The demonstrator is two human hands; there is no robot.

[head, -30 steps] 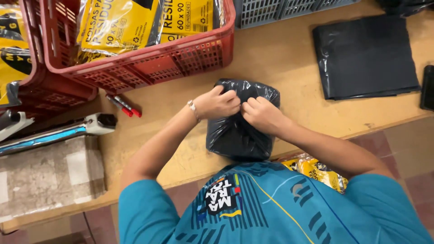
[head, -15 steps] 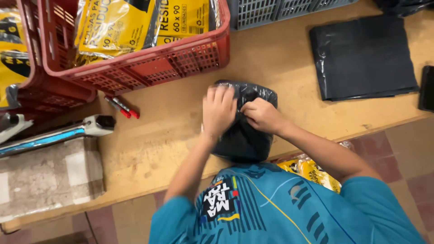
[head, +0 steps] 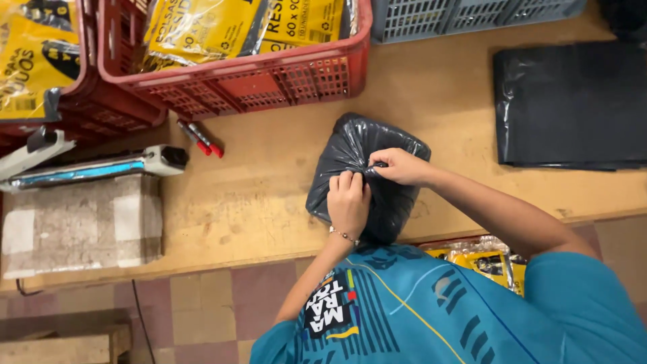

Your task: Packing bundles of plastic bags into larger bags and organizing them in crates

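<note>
A stuffed black plastic bag [head: 350,152] lies on the wooden table [head: 269,195] near its front edge. My left hand [head: 348,200] rests on top of the bag with its fingers curled into the gathered plastic. My right hand [head: 399,166] pinches the bag's bunched neck just beside the left fingers. Both hands meet at the middle of the bag. A thin bracelet circles my left wrist.
Red crates [head: 269,77] with yellow packets stand at the back left, a grey crate [head: 472,17] behind. A stack of flat black bags [head: 573,108] lies at right. Two red-tipped markers [head: 201,139] and a heat sealer [head: 94,168] on a block sit left. Yellow packets [head: 482,259] lie below the table edge.
The view has shifted. My left hand slid down over the bag toward me, while the right hand stays gripping the gathered neck.
</note>
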